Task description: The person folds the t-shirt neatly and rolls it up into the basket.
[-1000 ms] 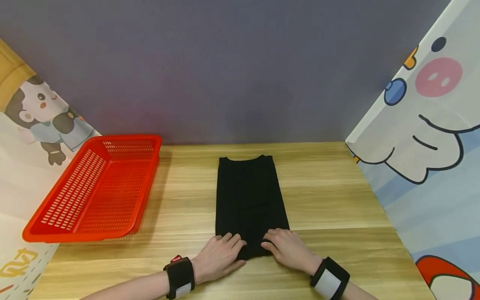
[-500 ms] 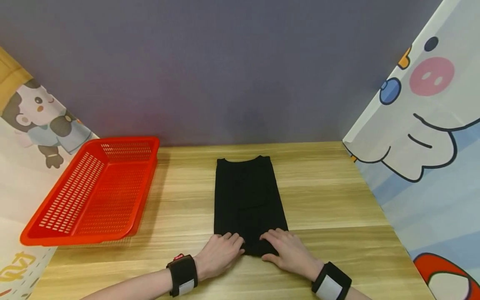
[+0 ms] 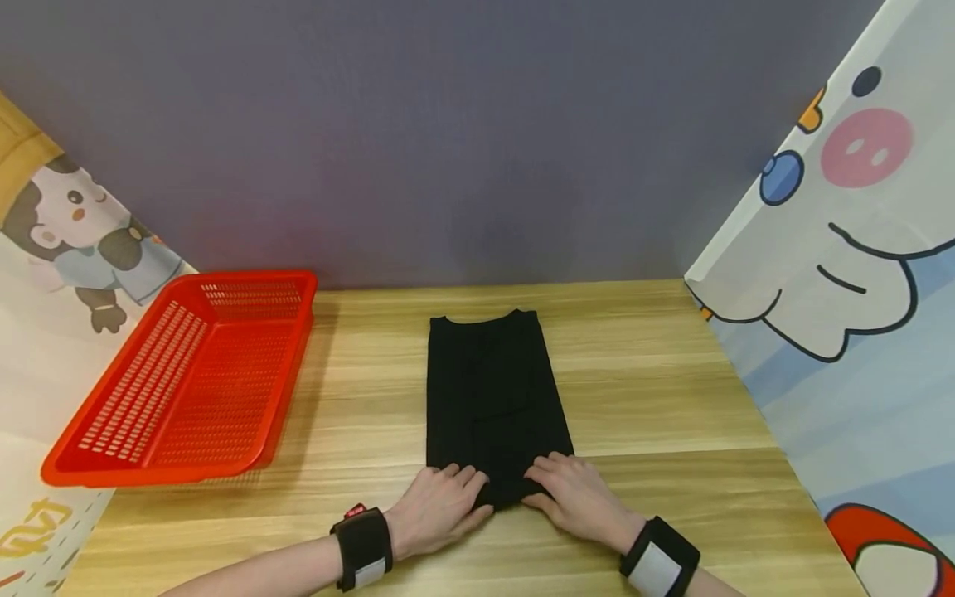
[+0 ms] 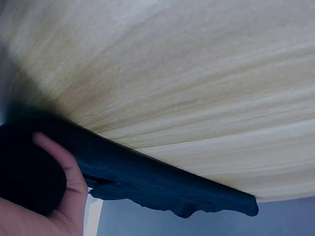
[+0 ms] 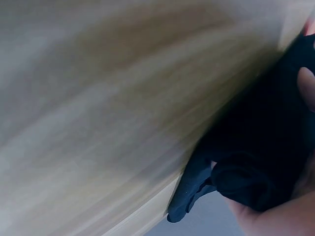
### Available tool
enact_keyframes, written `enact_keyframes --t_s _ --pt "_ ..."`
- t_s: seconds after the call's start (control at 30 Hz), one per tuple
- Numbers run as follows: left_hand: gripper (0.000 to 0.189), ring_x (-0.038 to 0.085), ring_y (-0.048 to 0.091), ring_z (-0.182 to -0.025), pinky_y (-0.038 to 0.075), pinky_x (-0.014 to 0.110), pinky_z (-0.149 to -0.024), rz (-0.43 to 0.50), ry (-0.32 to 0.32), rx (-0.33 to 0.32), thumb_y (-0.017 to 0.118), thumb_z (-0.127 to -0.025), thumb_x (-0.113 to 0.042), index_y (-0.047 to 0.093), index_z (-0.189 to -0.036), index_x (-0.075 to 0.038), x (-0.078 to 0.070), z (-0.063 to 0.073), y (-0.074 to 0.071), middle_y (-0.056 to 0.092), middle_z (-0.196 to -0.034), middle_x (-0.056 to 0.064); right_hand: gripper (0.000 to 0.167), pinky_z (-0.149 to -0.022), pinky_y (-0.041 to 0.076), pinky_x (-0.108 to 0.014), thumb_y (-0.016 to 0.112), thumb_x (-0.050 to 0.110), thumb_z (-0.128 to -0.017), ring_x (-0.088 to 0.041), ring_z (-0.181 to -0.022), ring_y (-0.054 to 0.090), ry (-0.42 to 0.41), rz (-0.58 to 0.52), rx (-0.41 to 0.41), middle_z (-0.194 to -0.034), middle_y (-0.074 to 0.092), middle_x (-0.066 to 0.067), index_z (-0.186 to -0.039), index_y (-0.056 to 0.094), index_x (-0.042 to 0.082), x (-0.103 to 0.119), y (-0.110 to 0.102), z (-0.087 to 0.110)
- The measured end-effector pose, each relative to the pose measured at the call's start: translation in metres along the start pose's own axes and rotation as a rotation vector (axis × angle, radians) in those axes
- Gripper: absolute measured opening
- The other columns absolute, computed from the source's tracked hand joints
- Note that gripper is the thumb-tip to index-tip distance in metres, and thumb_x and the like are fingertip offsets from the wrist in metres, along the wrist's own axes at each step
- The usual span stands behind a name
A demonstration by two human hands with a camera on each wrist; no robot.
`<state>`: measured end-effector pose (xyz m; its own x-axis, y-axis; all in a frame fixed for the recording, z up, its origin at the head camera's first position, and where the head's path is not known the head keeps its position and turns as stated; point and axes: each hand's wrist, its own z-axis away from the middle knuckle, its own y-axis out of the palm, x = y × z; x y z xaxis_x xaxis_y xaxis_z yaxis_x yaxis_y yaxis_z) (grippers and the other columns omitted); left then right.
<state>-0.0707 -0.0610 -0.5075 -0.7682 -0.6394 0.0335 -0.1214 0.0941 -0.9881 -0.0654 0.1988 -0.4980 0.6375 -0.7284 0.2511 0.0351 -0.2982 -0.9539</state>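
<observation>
A black shirt (image 3: 492, 381), folded into a long narrow panel, lies flat with its scooped neckline at the far end. My left hand (image 3: 440, 510) grips its near left corner, fingers bent over the cloth. At the near right corner, my right hand (image 3: 578, 497) holds the same edge. In the left wrist view, the curled hand (image 4: 64, 191) has a thick bunch of black cloth (image 4: 29, 167) within it. The right wrist view shows rolled cloth (image 5: 246, 182) between fingers and thumb; part of that hand is out of frame.
A red perforated plastic basket (image 3: 291, 365) stands at the left of the wood-grain table (image 3: 634, 373). A grey panel (image 3: 477, 149) rises behind the table. Cartoon-printed panels border the left (image 3: 45, 332) and right (image 3: 821, 398) sides.
Both hands stay at the shirt's near edge, with small shifts of thumbs and fingers. That edge has drawn in very slightly away from me. The head view has shifted a little.
</observation>
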Motion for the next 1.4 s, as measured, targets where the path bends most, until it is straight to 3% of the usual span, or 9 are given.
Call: enact_keyframes --t_s 0.1,0.2,0.47,0.57,0.67,0.83,1.03,1.2,1.4 --pt "0.043 0.01 0.062 -0.071 0.038 0.022 -0.048 -0.034 -0.003 -0.004 0.05 -0.099 -0.059 0.065 -0.11 -0.02 0.0 0.001 0.001 0.066 -0.091 -0.007 0.017 -0.065 0.05 -0.027 0.07 0.034 -0.093 -0.009 -0.077 0.06 0.016 -0.004 0.021 -0.089 0.068 0.008 -0.098 0.073 0.018 -0.001 -0.001 -0.003" --pt "0.043 0.01 0.061 -0.069 0.037 0.023 -0.048 -0.059 -0.015 -0.012 0.05 -0.098 -0.061 0.064 -0.107 -0.021 0.0 0.001 0.003 0.065 -0.088 -0.007 0.02 -0.068 0.052 -0.029 0.066 0.036 -0.096 -0.011 -0.08 0.062 0.043 -0.008 0.057 -0.092 0.07 0.007 -0.1 0.073 0.018 -0.001 -0.001 -0.005" --pt "0.031 0.007 0.052 -0.048 0.021 0.022 -0.041 -0.008 -0.012 -0.003 0.047 -0.105 -0.046 0.054 -0.089 -0.02 0.002 -0.002 0.003 0.058 -0.067 -0.008 0.035 -0.081 0.055 -0.046 0.065 0.053 -0.093 -0.021 -0.099 0.067 0.124 -0.061 0.122 -0.105 0.069 0.006 -0.11 0.068 0.022 0.003 -0.002 -0.007" --pt "0.031 0.006 0.049 -0.046 0.018 0.022 -0.04 0.007 -0.012 0.006 0.045 -0.106 -0.045 0.054 -0.089 -0.02 0.003 -0.002 0.004 0.056 -0.064 -0.009 0.037 -0.081 0.055 -0.047 0.069 0.053 -0.09 -0.02 -0.101 0.066 0.116 -0.066 0.106 -0.106 0.067 0.007 -0.111 0.066 0.023 0.003 -0.003 -0.007" --pt "0.03 0.005 0.047 -0.045 0.017 0.021 -0.04 0.016 -0.011 0.006 0.045 -0.106 -0.044 0.053 -0.09 -0.02 0.003 -0.002 0.004 0.056 -0.064 -0.009 0.032 -0.076 0.055 -0.039 0.072 0.048 -0.089 -0.013 -0.093 0.063 0.071 -0.049 0.078 -0.102 0.066 0.008 -0.107 0.067 0.022 0.002 -0.002 -0.006" --pt "0.036 0.007 0.056 -0.059 0.026 0.02 -0.043 0.011 -0.011 0.001 0.046 -0.103 -0.054 0.058 -0.097 -0.021 0.004 0.0 0.002 0.062 -0.078 -0.009 0.02 -0.07 0.05 -0.029 0.069 0.038 -0.093 -0.008 -0.083 0.057 0.01 -0.042 0.061 -0.095 0.068 0.008 -0.1 0.07 0.019 0.001 -0.002 -0.008" --pt "0.055 0.01 0.063 -0.079 0.039 0.021 -0.051 -0.046 0.006 0.002 0.049 -0.094 -0.07 0.062 -0.116 -0.022 0.005 0.002 0.001 0.066 -0.099 -0.008 0.015 -0.066 0.048 -0.027 0.065 0.034 -0.096 -0.007 -0.076 0.058 0.043 -0.044 0.069 -0.087 0.068 0.009 -0.095 0.071 0.02 0.0 -0.002 -0.01" --pt "0.042 0.009 0.06 -0.063 0.034 0.022 -0.044 -0.078 0.015 -0.027 0.056 -0.095 -0.061 0.06 -0.104 -0.021 0.006 0.002 0.003 0.065 -0.084 -0.008 0.019 -0.062 0.048 -0.028 0.06 0.035 -0.1 -0.008 -0.073 0.062 0.081 -0.05 0.077 -0.081 0.067 0.01 -0.091 0.069 0.021 0.002 -0.002 -0.012" --pt "0.031 0.005 0.047 -0.046 0.022 0.022 -0.038 -0.037 -0.013 -0.01 0.055 -0.1 -0.05 0.054 -0.094 -0.019 0.005 -0.001 0.004 0.058 -0.067 -0.008 0.038 -0.079 0.056 -0.041 0.06 0.051 -0.096 -0.019 -0.093 0.07 0.118 -0.02 0.117 -0.104 0.073 0.003 -0.114 0.069 0.018 0.004 -0.004 -0.01"
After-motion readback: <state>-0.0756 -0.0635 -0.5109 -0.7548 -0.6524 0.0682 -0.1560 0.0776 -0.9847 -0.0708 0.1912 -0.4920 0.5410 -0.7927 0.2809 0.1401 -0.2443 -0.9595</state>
